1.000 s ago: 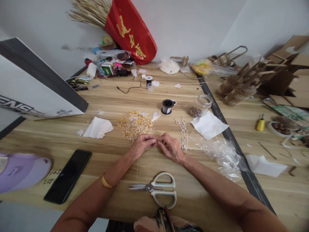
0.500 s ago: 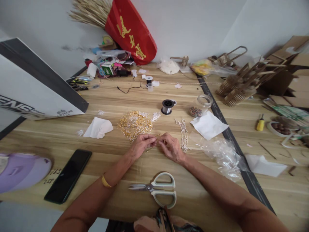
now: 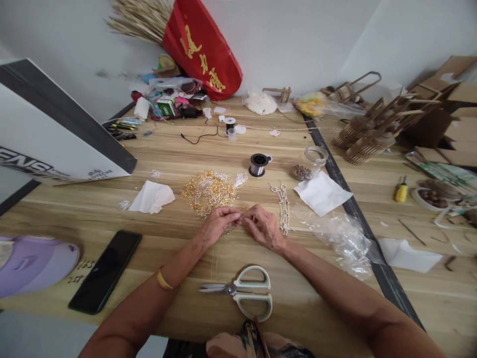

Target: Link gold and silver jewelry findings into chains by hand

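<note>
My left hand [image 3: 218, 224] and my right hand [image 3: 263, 227] meet fingertip to fingertip over the wooden table [image 3: 223, 154], both pinched on a tiny piece I cannot make out. Just beyond them lies a heap of small gold and silver findings [image 3: 208, 191]. A row of finished silver chains [image 3: 284, 209] lies to the right of my right hand. White-handled scissors [image 3: 242, 291] rest on the table near my body, between my forearms. A gold bangle sits on my left wrist.
A black phone [image 3: 105, 271] and a purple cap [image 3: 33, 261] lie at the left. A wire spool [image 3: 258, 164], a bead jar [image 3: 309, 163], white paper [image 3: 322, 193], a plastic bag [image 3: 345, 238] and a white box [image 3: 55, 134] surround the work spot. Wooden baskets [image 3: 368, 132] stand far right.
</note>
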Tool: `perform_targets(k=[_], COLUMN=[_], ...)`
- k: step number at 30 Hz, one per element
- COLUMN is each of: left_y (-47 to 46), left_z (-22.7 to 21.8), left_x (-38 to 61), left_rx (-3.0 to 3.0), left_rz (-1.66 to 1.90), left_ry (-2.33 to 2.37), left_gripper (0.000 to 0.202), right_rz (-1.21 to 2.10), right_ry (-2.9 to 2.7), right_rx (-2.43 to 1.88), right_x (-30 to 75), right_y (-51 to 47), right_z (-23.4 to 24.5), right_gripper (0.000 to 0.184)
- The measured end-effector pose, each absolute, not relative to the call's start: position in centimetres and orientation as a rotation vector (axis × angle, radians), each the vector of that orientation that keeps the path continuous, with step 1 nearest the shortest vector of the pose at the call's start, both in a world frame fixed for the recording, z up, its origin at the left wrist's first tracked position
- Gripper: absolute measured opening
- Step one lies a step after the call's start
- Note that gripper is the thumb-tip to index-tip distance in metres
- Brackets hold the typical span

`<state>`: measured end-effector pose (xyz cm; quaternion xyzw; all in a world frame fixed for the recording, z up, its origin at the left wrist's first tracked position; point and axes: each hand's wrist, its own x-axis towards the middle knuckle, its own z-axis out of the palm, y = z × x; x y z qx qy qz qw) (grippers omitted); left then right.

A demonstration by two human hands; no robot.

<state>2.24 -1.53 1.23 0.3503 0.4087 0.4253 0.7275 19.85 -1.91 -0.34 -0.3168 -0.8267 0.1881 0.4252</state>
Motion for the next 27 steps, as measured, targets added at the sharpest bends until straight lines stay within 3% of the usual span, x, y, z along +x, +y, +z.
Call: perform_targets(k=[27], left_y=[-1.51], left_z=[1.10], left_x=[2.22], left_rx=[0.768], left_rz=[0.938], left_ry=[0.896], left_gripper=[0.022], right_rz=[0.473], right_ry=[-2.060], right_rx=[-0.784], right_x=[19.90], right_y=[-1.85], right_z=[-0.34], right_gripper=[0.006])
